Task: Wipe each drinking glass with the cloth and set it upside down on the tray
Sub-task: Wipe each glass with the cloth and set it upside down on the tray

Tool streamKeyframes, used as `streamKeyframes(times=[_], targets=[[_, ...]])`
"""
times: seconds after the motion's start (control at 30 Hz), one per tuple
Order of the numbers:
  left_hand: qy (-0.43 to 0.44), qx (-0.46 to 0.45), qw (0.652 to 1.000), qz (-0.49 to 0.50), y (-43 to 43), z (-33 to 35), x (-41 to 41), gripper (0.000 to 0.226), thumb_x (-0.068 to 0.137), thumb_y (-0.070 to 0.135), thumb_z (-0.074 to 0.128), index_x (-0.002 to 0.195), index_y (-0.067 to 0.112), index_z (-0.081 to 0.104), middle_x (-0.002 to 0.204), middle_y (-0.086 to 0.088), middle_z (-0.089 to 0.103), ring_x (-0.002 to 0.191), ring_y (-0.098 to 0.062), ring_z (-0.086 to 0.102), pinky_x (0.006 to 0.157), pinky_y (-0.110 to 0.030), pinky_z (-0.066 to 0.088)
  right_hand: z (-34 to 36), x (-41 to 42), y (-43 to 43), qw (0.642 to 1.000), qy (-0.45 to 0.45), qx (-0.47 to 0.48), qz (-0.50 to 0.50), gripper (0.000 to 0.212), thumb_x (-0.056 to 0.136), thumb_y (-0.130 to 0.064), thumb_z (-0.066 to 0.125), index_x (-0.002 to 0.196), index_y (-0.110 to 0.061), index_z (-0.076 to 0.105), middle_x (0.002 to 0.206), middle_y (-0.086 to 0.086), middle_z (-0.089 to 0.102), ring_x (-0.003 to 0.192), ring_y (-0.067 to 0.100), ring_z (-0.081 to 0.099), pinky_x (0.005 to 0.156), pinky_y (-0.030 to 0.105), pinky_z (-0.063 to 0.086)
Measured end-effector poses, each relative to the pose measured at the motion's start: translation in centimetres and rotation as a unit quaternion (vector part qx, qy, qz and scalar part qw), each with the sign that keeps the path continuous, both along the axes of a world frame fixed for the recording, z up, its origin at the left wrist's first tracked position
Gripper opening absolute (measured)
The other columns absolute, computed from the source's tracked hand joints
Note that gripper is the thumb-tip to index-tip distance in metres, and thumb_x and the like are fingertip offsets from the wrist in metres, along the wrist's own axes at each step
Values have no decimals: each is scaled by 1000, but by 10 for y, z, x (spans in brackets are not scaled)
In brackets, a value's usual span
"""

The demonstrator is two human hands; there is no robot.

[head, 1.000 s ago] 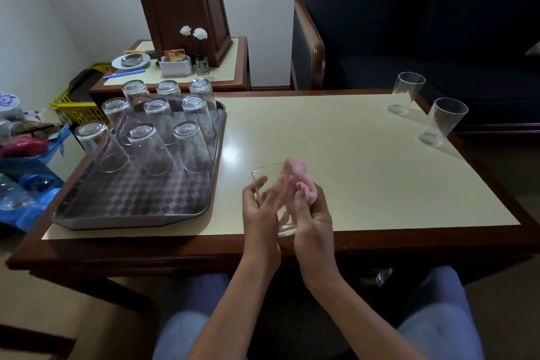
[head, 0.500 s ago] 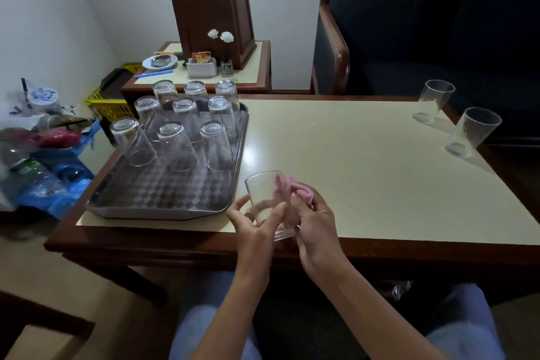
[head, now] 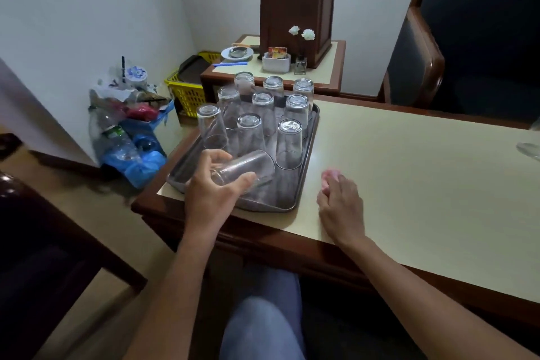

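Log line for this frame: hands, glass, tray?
left hand holds glass tilted over tray | right hand grips cloth, rests on table | nine inverted glasses on tray

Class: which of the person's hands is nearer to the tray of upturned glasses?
Left. The left hand holds a glass over the near end of the tray; the right hand, holding the cloth, rests on the table beside it.

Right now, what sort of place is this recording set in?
Probably a lounge or sitting room, perhaps a guest reception area: a wood-framed upholstered armchair, a wood-edged table, and a tray of many matching upturned glasses.
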State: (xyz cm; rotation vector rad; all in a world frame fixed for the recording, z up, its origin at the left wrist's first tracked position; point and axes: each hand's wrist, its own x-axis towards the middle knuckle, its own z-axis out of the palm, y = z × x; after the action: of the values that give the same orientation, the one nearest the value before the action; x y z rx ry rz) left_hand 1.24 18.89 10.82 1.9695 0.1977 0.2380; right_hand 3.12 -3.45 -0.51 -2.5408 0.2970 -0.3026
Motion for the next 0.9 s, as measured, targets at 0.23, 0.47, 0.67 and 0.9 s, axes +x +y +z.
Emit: streamKeyframes(times=[0.23, 0.47, 0.67, 0.9], targets=[[101, 248, 963, 18, 58, 19, 74, 39, 72, 35, 86, 103, 27, 64, 98, 1, 63, 90, -20, 55, 74, -31, 47, -8, 11, 5, 991, 22, -135, -1, 61, 90, -36, 22, 142, -17, 48, 139, 13, 50, 133, 33, 42, 99, 53, 40], [169, 340, 925, 23, 70, 12, 122, 65, 71, 34, 84, 128, 22, 55, 125, -11, 61, 116, -32, 57, 84, -40, 46, -9, 12, 8, 990, 32, -137, -2, 60, 89, -30, 31, 147, -19, 42, 142, 14, 48, 137, 34, 39, 103, 54, 35], [157, 316, 929, 109, 70, -2, 123, 76, 74, 37, 85, 134, 16, 44, 130, -15, 60, 120, -37, 58, 93, -45, 47, -8, 11, 8, 991, 27, -131, -5, 59, 89, -30, 33, 146, -19, 45, 141, 15, 50, 136, 35, 40, 103, 53, 36], [87, 266, 948, 153, 76, -34, 107, 93, 70, 47, 86, 142, 17, 37, 141, -17, 53, 127, -40, 51, 100, -51, 44, -13, 12, 6, 995, 1, -96, -8, 54, 88, -26, 39, 139, -17, 52, 138, 17, 52, 134, 37, 44, 104, 53, 37]])
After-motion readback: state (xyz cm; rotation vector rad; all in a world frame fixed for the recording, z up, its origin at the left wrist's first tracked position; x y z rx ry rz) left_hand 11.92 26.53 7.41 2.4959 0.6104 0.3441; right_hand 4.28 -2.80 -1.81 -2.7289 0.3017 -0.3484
